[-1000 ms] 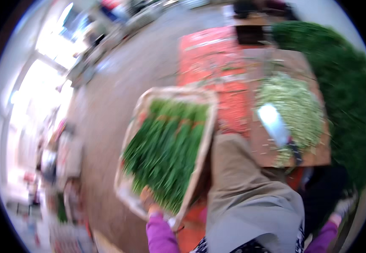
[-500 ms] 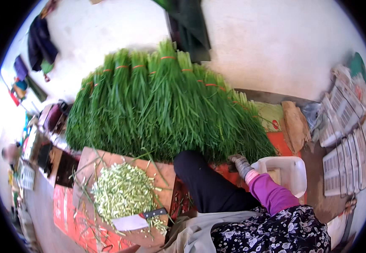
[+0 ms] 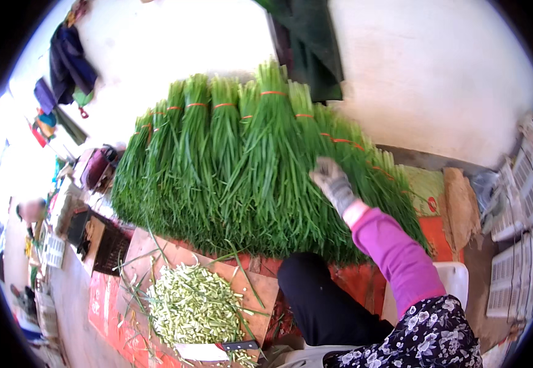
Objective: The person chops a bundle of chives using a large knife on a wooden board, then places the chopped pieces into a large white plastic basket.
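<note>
My right hand point(image 3: 332, 179), in a grey-white glove under a purple sleeve, is raised in front of a heap of long green chive bundles point(image 3: 266, 147). Its fingers look curled together, with nothing visible in them. Orange bands tie the bundles near their pale stem ends, which point up. My left hand is out of the picture. Below the heap, a wooden board point(image 3: 254, 276) bears a pile of chopped pale-green stem pieces point(image 3: 196, 300). A broad kitchen knife point(image 3: 202, 351) with a black handle lies at the board's near edge.
A white plastic tub point(image 3: 453, 276) stands right of my bent knee point(image 3: 309, 276), partly behind my arm. White crates point(image 3: 515, 276) are stacked at the far right. A dark crate point(image 3: 112, 248) stands left of the board. Another person point(image 3: 31, 211) is at the far left.
My right hand has lifted from beside the white tub, moving up and left to the front of the chive bundles. The view has shifted, so the board and knife appear lower.
</note>
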`<state>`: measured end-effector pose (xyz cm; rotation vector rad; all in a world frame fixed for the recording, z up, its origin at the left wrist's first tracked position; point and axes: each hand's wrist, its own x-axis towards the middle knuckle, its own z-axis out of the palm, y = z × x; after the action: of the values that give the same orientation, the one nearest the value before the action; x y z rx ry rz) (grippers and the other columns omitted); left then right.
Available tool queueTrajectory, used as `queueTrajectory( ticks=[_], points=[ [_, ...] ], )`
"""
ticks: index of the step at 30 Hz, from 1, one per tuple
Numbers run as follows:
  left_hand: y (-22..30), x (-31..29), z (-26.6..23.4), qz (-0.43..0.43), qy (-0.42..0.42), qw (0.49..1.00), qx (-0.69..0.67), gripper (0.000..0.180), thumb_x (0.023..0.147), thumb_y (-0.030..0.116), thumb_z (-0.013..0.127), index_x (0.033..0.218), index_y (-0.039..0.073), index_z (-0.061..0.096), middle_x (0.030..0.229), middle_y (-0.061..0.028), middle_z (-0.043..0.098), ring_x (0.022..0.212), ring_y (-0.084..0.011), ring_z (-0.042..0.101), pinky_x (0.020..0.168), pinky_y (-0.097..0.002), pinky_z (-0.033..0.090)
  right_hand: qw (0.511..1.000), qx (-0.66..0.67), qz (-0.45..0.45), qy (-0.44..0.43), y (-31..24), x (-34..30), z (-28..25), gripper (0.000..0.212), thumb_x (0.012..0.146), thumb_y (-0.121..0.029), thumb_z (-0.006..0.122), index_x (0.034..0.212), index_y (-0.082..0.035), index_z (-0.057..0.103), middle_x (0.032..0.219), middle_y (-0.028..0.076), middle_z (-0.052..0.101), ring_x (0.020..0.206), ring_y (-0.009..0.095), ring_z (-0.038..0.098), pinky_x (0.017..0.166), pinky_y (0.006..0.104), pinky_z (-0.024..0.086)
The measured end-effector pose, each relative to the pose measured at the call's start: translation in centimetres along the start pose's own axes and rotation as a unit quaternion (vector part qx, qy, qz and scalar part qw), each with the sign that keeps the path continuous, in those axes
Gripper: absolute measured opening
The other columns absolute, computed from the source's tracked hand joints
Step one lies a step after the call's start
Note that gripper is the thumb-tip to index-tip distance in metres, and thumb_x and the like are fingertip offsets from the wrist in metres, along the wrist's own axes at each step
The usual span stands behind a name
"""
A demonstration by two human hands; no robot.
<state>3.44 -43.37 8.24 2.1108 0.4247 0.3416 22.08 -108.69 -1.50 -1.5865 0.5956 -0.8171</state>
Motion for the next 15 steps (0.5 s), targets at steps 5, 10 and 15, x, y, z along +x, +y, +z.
queueTrajectory(
  ticks=[5, 10, 15],
  points=[
    [-1.9, -1.5, 1.0, -0.011, 0.119, 0.992, 0.026, 0.03, 0.094, 0.021, 0.053, 0.11, -0.002, 0.06, 0.094, -0.0114, 0.064, 0.084, -0.0172, 0.058, 0.08, -0.029, 0.047, 0.951, -0.305, 0.044, -0.031, -6.7, 11.2, 11.4, 0.099, 0.072, -0.054, 0.067, 0.142, -0.001, 0.022, 0.142, 0.026, 0.031, 0.129, 0.035, 0.038, 0.108, 0.0388, 0.03],
    [-5.4, -3.8, -3.4, 0.026, 0.039, 0.982, 0.185, 0.038, 0.092, 0.022, 0.052, 0.117, -0.006, 0.056, 0.102, -0.0178, 0.064, 0.08, -0.0233, 0.063, 0.073, -0.0327, 0.052, 0.95, -0.306, 0.063, -0.006, -1.9, 18.0, 17.0, 0.104, 0.069, -0.059, 0.066, 0.136, 0.011, 0.029, 0.138, 0.028, 0.037, 0.125, 0.034, 0.043, 0.103, 0.0388, 0.035],
    [-0.3, -4.3, 0.9, -0.006, 0.126, 0.983, 0.132, 0.018, 0.087, 0.006, 0.06, 0.102, -0.003, 0.064, 0.096, -0.0135, 0.067, 0.081, -0.0181, 0.064, 0.075, -0.0281, 0.051, 0.922, -0.312, 0.016, -0.228, 8.3, 34.8, 9.6, 0.068, 0.075, -0.044, 0.067, 0.126, -0.001, 0.052, 0.12, 0.015, 0.058, 0.108, 0.026, 0.056, 0.093, 0.0364, 0.044]
  ],
)
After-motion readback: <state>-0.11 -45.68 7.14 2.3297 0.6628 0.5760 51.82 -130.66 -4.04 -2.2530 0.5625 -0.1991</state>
